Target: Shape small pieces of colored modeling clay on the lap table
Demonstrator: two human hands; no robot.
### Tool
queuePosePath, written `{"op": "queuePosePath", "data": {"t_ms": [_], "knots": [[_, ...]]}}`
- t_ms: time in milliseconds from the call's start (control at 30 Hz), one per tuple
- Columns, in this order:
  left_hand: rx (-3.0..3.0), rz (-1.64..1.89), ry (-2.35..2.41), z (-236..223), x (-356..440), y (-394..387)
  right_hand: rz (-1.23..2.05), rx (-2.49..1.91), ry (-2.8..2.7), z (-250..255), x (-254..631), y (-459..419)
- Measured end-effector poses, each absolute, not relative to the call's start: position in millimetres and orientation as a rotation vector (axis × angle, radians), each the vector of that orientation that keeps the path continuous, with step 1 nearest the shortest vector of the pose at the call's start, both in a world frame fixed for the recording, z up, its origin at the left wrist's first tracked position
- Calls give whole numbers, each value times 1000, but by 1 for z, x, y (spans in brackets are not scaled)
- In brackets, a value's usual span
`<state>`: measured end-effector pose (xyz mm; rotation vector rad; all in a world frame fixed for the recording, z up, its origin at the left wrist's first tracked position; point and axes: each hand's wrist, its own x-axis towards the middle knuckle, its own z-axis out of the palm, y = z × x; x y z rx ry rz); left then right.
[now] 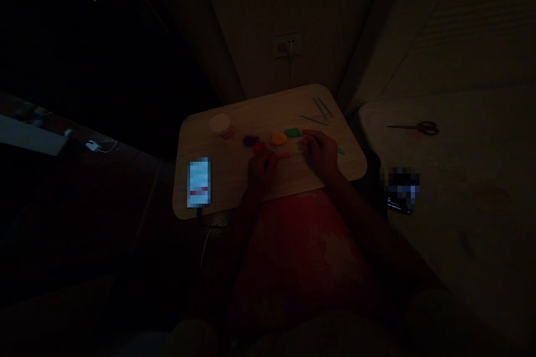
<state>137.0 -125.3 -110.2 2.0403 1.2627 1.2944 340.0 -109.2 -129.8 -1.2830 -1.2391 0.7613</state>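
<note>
Just above the near edge of the wooden surface [228, 178], the left hand [262, 170] is curled, its fingertips pointing down beside a thin red strip [282, 155]; it is too dark to tell whether they grip it. The strip lies between the two hands. Right at the far side of the left hand's fingers sits a red lump [258, 146], with a dark purple lump [250, 140] just beyond it.

The right hand [322, 155] has bent fingers, with thumb and index finger close together; whether anything is pinched there cannot be told. Just beyond its fingertips and towards the left hand are a green lump [292, 132] and a yellow-orange lump [278, 138], side by side.

Farther out from the right hand lie several thin sticks [320, 109], and a short teal piece [341, 151] shows just to its right. Beyond the left hand, off to its left, is a round tub [220, 124]; nearer the body on that side rests a lit phone [199, 182]. Well to the right of the right hand, scissors [419, 128] lie on a pale area [460, 167].
</note>
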Motion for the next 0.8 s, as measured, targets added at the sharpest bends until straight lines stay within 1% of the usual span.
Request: {"op": "queuePosePath", "data": {"t_ms": [200, 467, 800], "knots": [[2040, 1284, 1263, -109, 137, -126, 840, -1242, -1134, -122, 337, -111], [2031, 1264, 1297, -109, 137, -126, 676, -1342, -1226, -115, 339, -114], [2035, 1272, 1270, -113, 136, -125, 685, -1294, -1263, -113, 342, -115]]}}
